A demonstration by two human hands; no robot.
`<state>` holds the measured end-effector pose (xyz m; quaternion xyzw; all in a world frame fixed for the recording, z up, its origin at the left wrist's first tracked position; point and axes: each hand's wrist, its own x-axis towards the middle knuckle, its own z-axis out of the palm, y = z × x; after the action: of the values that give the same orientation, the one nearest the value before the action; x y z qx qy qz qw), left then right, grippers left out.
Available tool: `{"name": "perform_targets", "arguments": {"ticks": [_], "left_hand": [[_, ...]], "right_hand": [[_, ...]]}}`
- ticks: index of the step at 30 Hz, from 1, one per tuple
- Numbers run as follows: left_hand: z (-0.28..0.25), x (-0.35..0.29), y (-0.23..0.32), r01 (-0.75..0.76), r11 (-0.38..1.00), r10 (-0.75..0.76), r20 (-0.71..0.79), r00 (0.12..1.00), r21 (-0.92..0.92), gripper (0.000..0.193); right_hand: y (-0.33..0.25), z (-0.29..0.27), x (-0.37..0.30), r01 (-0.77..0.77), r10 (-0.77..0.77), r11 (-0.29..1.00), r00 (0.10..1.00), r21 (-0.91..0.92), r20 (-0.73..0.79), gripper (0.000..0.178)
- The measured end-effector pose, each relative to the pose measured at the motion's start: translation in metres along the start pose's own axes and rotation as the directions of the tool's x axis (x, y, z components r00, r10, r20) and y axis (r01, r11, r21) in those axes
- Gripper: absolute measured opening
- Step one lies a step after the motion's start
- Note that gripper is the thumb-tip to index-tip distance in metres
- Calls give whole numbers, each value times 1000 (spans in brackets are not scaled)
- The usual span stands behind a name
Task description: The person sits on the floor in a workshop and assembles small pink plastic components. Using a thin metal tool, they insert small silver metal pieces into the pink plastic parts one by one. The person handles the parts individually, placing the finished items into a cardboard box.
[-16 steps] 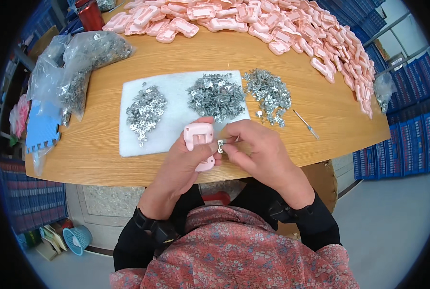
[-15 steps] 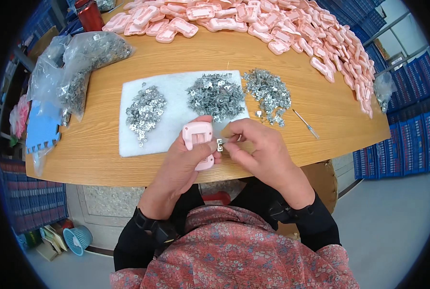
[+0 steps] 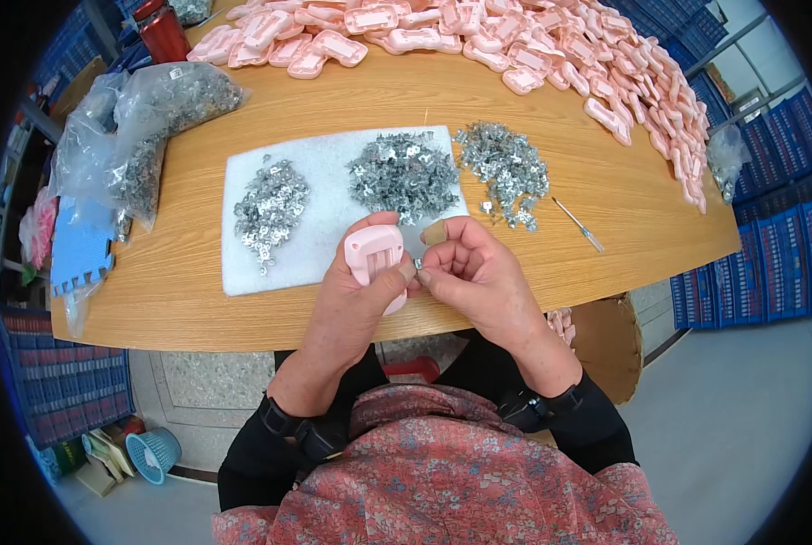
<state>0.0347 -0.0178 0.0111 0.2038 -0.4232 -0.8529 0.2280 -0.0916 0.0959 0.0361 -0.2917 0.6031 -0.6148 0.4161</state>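
Note:
A pink plastic casing (image 3: 375, 245) with an oblong opening is gripped in my left hand (image 3: 356, 295), thumb across its front. My right hand (image 3: 474, 272) is beside it, closed, with thumb and forefinger pinching a small metal piece (image 3: 418, 263) at the casing's right side. A tan covering wraps one of the right fingertips. Just beyond my hands lies a white foam sheet (image 3: 328, 182) bearing two heaps of small metal pieces, a left heap (image 3: 272, 211) and a larger right heap (image 3: 403, 177). Another metal heap (image 3: 506, 173) rests on the wood right of the sheet.
A screwdriver (image 3: 578, 224) lies on the table (image 3: 642, 245) at right. Many pink casings (image 3: 524, 54) pile along the far and right edges. Plastic bags of metal parts (image 3: 142, 136), a blue foam mat (image 3: 83, 236) and a red can (image 3: 162, 32) stand at left. A cardboard box (image 3: 606, 350) sits below the table's edge.
My right fingers have curled in, and the small metal piece is now turned and mostly covered by the fingertips. The left hand still holds the casing, slightly turned.

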Motion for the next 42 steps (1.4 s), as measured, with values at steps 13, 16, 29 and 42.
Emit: {"name": "perform_targets", "arguments": {"ticks": [13, 16, 29, 42], "left_hand": [[-11, -2, 2, 426, 872, -384, 200, 901, -243, 58], [-10, -2, -1, 426, 885, -392, 197, 899, -188, 58], [-4, 2, 0, 479, 876, -465, 168, 869, -52, 56], [-3, 3, 0, 486, 873, -473, 160, 867, -50, 56]], "right_hand": [[-29, 6, 8, 352, -296, 685, 934, -638, 198, 25], [-25, 5, 10, 384, -322, 623, 920, -681, 224, 24], [-26, 11, 4, 257, -273, 591, 956, -764, 111, 19], [-26, 18, 2, 254, -310, 439, 943, -862, 119, 18]]}}
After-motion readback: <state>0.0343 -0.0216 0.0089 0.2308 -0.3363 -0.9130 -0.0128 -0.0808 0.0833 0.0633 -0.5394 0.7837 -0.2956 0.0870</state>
